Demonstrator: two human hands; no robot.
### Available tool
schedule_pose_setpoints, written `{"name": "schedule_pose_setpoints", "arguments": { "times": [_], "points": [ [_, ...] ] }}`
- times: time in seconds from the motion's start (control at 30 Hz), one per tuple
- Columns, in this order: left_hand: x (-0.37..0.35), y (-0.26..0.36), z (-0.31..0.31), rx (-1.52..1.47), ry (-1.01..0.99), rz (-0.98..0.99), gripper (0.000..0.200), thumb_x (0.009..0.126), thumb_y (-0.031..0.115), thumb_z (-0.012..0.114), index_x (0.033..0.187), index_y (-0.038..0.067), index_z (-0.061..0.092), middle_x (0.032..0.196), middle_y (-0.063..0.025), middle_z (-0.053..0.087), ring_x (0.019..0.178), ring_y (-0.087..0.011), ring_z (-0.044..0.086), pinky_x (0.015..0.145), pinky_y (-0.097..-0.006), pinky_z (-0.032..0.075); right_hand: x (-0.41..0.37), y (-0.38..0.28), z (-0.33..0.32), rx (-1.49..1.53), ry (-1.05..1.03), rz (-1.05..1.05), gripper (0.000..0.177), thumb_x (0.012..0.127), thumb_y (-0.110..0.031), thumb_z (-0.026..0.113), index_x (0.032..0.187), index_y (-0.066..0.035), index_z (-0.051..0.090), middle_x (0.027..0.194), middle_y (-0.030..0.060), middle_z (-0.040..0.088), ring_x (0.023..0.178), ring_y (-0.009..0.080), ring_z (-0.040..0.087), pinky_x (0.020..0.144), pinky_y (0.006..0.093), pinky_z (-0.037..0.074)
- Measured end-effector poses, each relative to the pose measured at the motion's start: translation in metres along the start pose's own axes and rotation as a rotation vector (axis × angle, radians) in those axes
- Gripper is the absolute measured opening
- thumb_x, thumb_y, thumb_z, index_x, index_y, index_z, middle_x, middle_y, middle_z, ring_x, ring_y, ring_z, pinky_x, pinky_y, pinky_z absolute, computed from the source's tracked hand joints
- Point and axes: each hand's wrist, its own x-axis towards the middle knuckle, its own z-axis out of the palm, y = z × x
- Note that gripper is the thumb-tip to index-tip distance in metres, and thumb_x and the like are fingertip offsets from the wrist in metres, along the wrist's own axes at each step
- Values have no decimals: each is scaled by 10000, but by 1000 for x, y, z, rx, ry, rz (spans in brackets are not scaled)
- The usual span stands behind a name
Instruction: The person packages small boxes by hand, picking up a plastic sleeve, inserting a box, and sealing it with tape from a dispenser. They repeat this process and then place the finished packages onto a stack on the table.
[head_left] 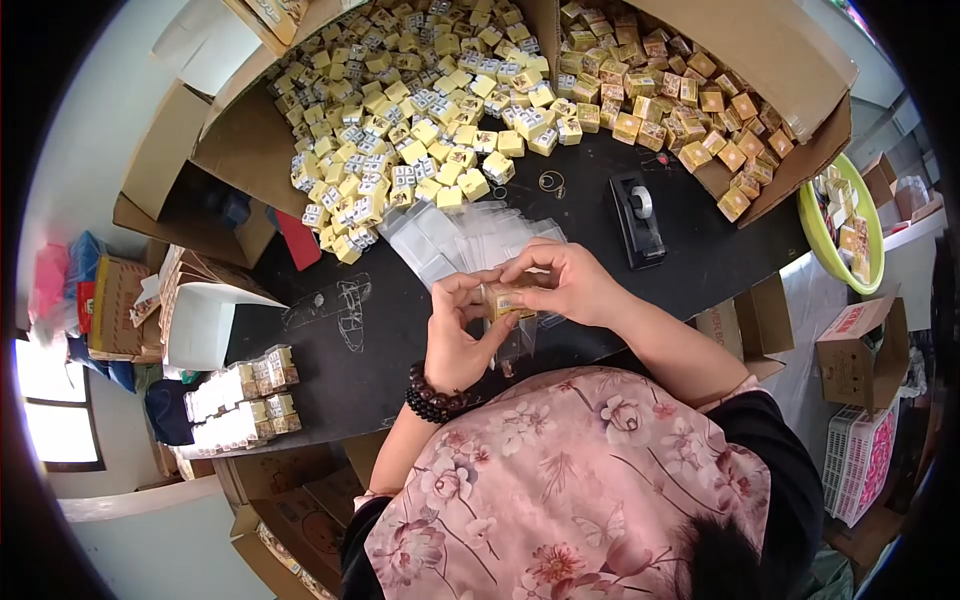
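Note:
Both hands meet in front of my chest at the near edge of the black table. My left hand [458,335], with a dark bead bracelet at the wrist, curls its fingers and thumb around a small gold-brown box [504,303]. My right hand [572,284] pinches the same box from the other side, thumb across its face. Clear plastic [512,345] shows around and below the box between the hands. Just beyond my fingers lies a fanned stack of flat clear plastic sleeves [480,236].
A large heap of small yellow-and-white boxes [420,130] fills the back, beside orange-gold boxes [690,100] in cardboard. A tape dispenser [636,222] stands right of the sleeves. Packed boxes [243,400] stand in rows at left; a yellow-green basin [872,235] is at right.

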Motion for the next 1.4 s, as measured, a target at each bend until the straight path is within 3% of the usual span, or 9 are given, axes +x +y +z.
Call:
{"name": "schedule_pose_setpoints", "arguments": {
  "times": [0.27,0.53,0.67,0.8,0.87,1.0,1.13,1.27,1.4],
  "points": [
    [-1,4,-9,-8,-44,-8,501,835,-67,680,1238,0,390,1216,-142,568,1030,-183,619,830,-291,530,3,5,-9,-158,-23,-89,114,902,-11,637,1001,2,693,1020,65,633,990,145,615,866,279,488],
    [-5,-36,-26,38,-40,-43,398,892,-62,605,1244,23,440,1261,-120,523,1053,-175,612,841,-268,537,35,10,-19,-522,-271,-150,193,932,-84,596,1097,-12,665,1172,89,581,1087,216,578,941,310,447],
    [-8,-38,-38,-703,301,-443,115,969,35,505,1072,49,457,1195,-116,556,1034,-224,621,893,-420,555,121,61,-75,-1161,222,-364,426,840,-35,626,1262,-35,565,1322,112,514,1204,295,482,1011,359,414],
    [-35,-49,-53,-1060,254,-682,42,991,105,468,1033,108,463,1136,-110,589,1082,-269,603,927,-512,513,175,95,-121,-1520,138,-383,589,738,-31,710,1292,-22,510,1322,111,502,1210,307,438,1035,361,384],
    [-57,-51,-65,-987,95,-698,374,936,61,488,1298,114,411,1169,-129,585,1117,-278,592,963,-471,492,178,85,-124,-1515,13,-233,577,704,-56,752,1234,-19,526,1238,111,527,1198,305,438,1028,366,387],
    [-88,-58,-100,-838,-391,-743,803,758,40,618,1470,-29,253,1243,-161,559,1163,-270,567,1017,-404,437,152,64,-117,-1077,209,79,433,762,-125,768,1118,-12,547,1100,127,580,1047,271,569,911,330,454],
    [-88,-72,-98,-884,-528,-613,668,719,-42,660,1317,-43,363,1311,-207,528,1132,-280,581,1013,-392,422,104,70,-96,552,246,120,290,859,-101,653,1116,-13,551,1175,127,619,994,208,622,861,354,502],
    [-51,-43,-71,-734,-194,-570,554,732,-56,710,1132,70,348,1209,-225,581,1119,-327,599,963,-411,484,50,44,-58,675,139,233,279,961,-249,530,1150,-47,503,1115,136,622,877,188,615,792,339,513],
    [-14,-19,-39,159,-55,-374,606,733,9,735,1213,19,364,1219,-195,567,1093,-289,604,926,-370,489,21,5,-7,558,264,167,290,999,-297,506,1209,-107,441,1076,59,578,866,131,568,739,302,488]
  ]
}}
